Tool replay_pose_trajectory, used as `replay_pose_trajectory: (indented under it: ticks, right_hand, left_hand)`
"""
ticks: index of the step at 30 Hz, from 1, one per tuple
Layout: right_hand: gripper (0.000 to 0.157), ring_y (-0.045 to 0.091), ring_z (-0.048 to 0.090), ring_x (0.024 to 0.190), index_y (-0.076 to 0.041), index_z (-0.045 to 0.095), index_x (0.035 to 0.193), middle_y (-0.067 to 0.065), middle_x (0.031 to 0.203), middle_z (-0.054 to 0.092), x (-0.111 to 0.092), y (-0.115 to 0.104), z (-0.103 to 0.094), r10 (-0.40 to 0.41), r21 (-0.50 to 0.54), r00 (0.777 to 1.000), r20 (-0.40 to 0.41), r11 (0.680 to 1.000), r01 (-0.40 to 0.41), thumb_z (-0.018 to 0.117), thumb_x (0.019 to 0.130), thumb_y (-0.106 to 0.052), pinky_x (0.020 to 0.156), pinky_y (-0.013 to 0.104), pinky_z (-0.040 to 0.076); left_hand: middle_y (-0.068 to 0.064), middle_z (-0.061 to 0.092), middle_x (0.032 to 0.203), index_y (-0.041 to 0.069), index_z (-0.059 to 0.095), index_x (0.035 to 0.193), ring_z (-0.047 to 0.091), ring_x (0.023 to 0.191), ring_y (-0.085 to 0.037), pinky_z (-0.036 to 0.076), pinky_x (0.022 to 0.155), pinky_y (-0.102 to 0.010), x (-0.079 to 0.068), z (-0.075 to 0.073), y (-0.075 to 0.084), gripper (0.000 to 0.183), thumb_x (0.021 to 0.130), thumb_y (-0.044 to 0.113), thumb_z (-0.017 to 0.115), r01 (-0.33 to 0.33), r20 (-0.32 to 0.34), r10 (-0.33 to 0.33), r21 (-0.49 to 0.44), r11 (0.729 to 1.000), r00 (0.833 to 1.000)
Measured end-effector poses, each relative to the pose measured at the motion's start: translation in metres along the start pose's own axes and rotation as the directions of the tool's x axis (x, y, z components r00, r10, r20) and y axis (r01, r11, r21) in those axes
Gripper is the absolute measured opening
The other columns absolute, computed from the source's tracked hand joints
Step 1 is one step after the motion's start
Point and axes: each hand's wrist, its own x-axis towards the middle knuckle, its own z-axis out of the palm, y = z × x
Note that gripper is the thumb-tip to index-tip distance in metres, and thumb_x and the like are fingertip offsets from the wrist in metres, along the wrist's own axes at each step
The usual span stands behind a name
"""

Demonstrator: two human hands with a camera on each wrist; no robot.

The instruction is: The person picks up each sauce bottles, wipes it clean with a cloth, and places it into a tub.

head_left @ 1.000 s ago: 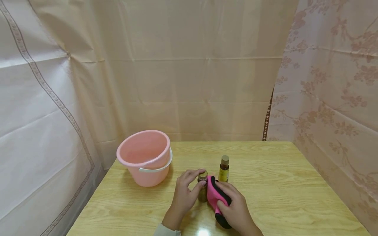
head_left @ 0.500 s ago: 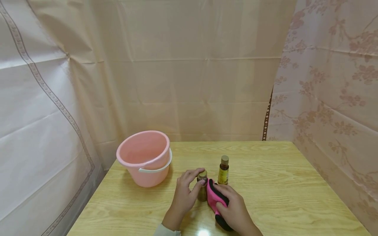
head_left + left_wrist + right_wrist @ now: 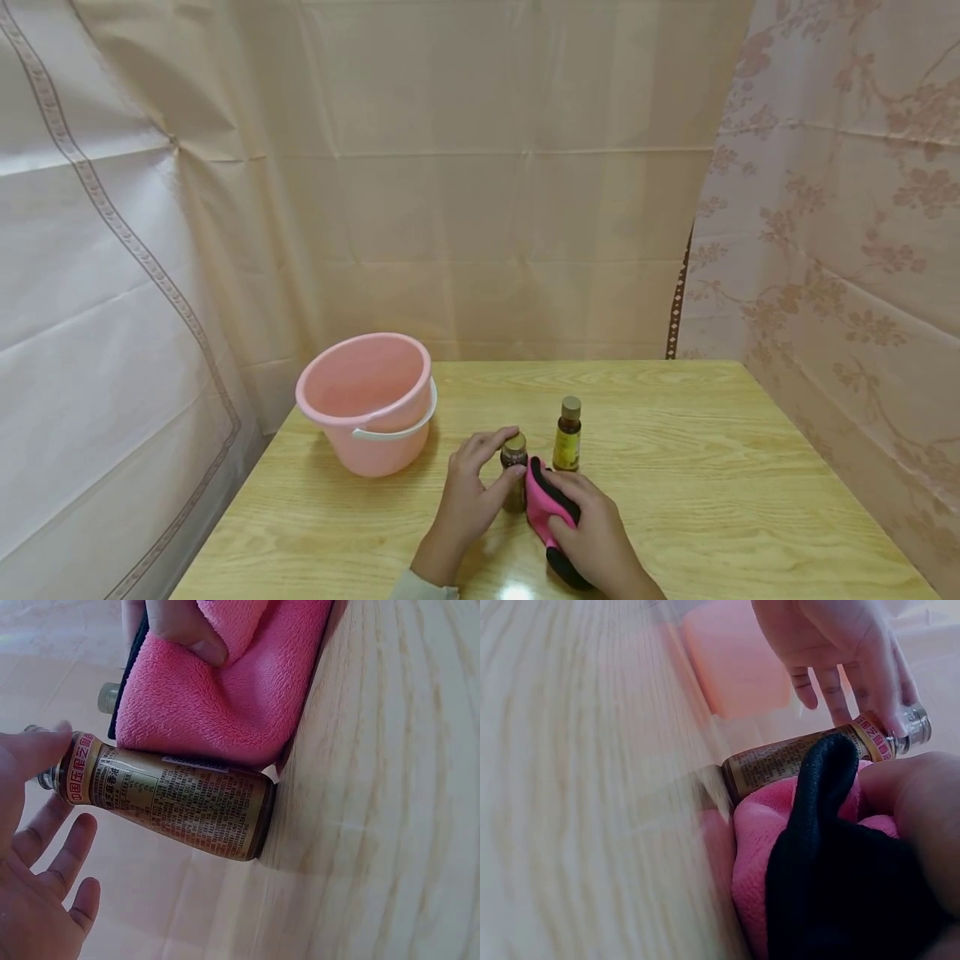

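A small glass bottle with a gold label stands upright on the table, its cap uppermost. My left hand pinches its neck between thumb and forefinger; in the left wrist view the other fingers are spread away from it. My right hand grips a folded pink cloth with black edging, fluffy side against the bottle's right side. In the right wrist view the cloth's black part hides much of that hand. A second bottle, brown with a yellow label, stands just beyond the cloth.
A pink bucket with a white handle stands at the back left of the wooden table. Hanging cloth sheets close in the back and both sides.
My right hand and the cloth have shifted slightly down and toward me along the bottle. More lettering shows at the held bottle's neck, and my left thumb sits a little lower.
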Motion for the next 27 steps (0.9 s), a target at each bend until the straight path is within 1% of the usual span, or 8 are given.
replay_pose_trajectory:
  ticks: [6, 11, 13, 17, 20, 24, 27]
  right_hand:
    - [0.065, 0.011, 0.064, 0.118, -0.035, 0.069, 0.133, -0.012, 0.130, 0.066, 0.0011, -0.0010, 0.0007, -0.022, 0.039, 0.999, -0.028, 0.999, 0.023, 0.080, 0.079, 0.000, 0.097, 0.038, 0.054]
    - [0.068, 0.011, 0.063, 0.121, -0.035, 0.068, 0.134, -0.013, 0.132, 0.065, 0.0000, -0.0026, -0.0002, -0.068, 0.071, 0.995, -0.077, 0.995, 0.074, 0.081, 0.078, 0.002, 0.097, 0.036, 0.055]
    - [0.070, 0.012, 0.063, 0.123, -0.035, 0.067, 0.135, -0.013, 0.133, 0.065, -0.0008, -0.0025, -0.0008, -0.095, 0.084, 0.990, -0.100, 0.991, 0.104, 0.080, 0.078, 0.003, 0.097, 0.035, 0.055]
    - [0.075, 0.013, 0.062, 0.125, -0.035, 0.065, 0.137, -0.013, 0.136, 0.064, -0.0018, -0.0008, -0.0010, -0.157, 0.114, 0.976, -0.149, 0.978, 0.174, 0.078, 0.077, 0.007, 0.096, 0.029, 0.055]
    - [0.079, 0.015, 0.063, 0.124, -0.035, 0.065, 0.138, -0.013, 0.136, 0.063, -0.0020, -0.0001, -0.0008, -0.189, 0.124, 0.965, -0.184, 0.969, 0.213, 0.077, 0.075, 0.010, 0.095, 0.025, 0.055]
    - [0.081, 0.016, 0.063, 0.123, -0.035, 0.065, 0.139, -0.011, 0.136, 0.063, -0.0018, -0.0002, -0.0011, -0.201, 0.133, 0.955, -0.216, 0.963, 0.233, 0.076, 0.074, 0.013, 0.094, 0.023, 0.054]
    - [0.080, 0.017, 0.063, 0.124, -0.035, 0.065, 0.138, -0.010, 0.137, 0.062, -0.0019, -0.0008, -0.0013, -0.190, 0.151, 0.959, -0.212, 0.963, 0.224, 0.076, 0.074, 0.013, 0.094, 0.023, 0.054]
  left_hand:
    - [0.007, 0.066, 0.121, 0.036, 0.065, 0.138, 0.063, 0.113, -0.012, 0.042, 0.097, -0.048, -0.0004, 0.0007, -0.0010, 0.050, 0.091, 0.027, 0.080, 0.022, -0.012, -0.022, -0.027, 0.999, 1.000]
    - [0.008, 0.067, 0.120, 0.031, 0.067, 0.137, 0.063, 0.113, -0.012, 0.042, 0.098, -0.050, -0.0006, 0.0002, 0.0003, 0.049, 0.090, 0.025, 0.081, 0.019, -0.011, -0.020, -0.044, 0.999, 1.000]
    - [0.008, 0.067, 0.120, 0.029, 0.067, 0.137, 0.064, 0.113, -0.012, 0.041, 0.098, -0.050, -0.0008, 0.0004, 0.0002, 0.049, 0.090, 0.024, 0.081, 0.007, -0.010, -0.008, -0.036, 0.999, 1.000]
    - [0.009, 0.068, 0.121, 0.031, 0.066, 0.137, 0.065, 0.114, -0.012, 0.041, 0.097, -0.049, -0.0010, 0.0009, -0.0007, 0.049, 0.091, 0.024, 0.080, -0.022, -0.008, 0.022, -0.018, 1.000, 1.000]
    - [0.010, 0.069, 0.121, 0.031, 0.066, 0.137, 0.065, 0.115, -0.012, 0.040, 0.095, -0.047, -0.0007, 0.0008, -0.0008, 0.049, 0.091, 0.025, 0.080, -0.032, -0.010, 0.031, -0.016, 0.999, 0.999]
    - [0.011, 0.069, 0.123, 0.030, 0.066, 0.138, 0.065, 0.116, -0.012, 0.038, 0.093, -0.043, -0.0004, 0.0000, -0.0001, 0.050, 0.090, 0.026, 0.081, -0.023, -0.004, 0.023, -0.023, 0.999, 1.000]
    - [0.011, 0.069, 0.124, 0.033, 0.065, 0.139, 0.065, 0.116, -0.012, 0.037, 0.093, -0.042, -0.0004, -0.0003, 0.0002, 0.051, 0.091, 0.028, 0.080, -0.015, 0.009, 0.015, -0.025, 1.000, 1.000]
